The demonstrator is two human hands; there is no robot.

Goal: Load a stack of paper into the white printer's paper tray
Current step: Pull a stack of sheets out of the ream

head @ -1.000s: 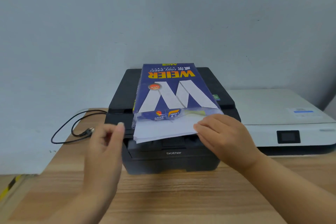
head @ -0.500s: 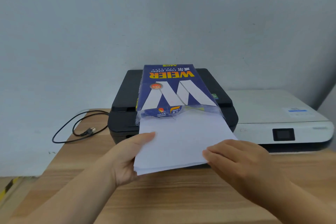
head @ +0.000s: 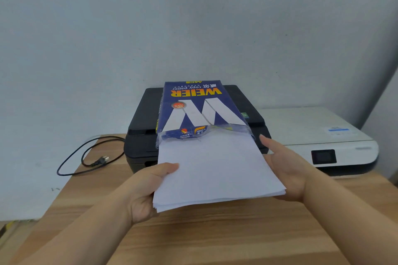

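Holding a stack of paper [head: 215,170], both hands are up over the wooden table [head: 215,234]. The stack is between the two hands, flat and a bit tipped, with its near end lower. It is plain white, with many thin sheets. At the near corner by the left hand the sheets do not line up, so their edges show like little steps.

The left hand [head: 146,191] grips the left side of the stack. Its thumb lies on top and its fingers go under. The right hand [head: 286,170] holds the right side. One finger or thumb points straight ahead along the edge. The other fingers are under the paper, so I cannot tell well how they bend.

The far end of the stack is tucked in the torn, open end of a blue paper pack [head: 198,109]. The pack has a big white W and yellow letters. It lies on top of a black printer [head: 142,146], just past the hands.

Past the right hand, a little off to its right, sits the white printer [head: 312,131] with a small dark screen. It is beside the black one, and the paper does not touch it. Off to the left of the left hand, a black cable [head: 86,157] with a plug curls on the table.
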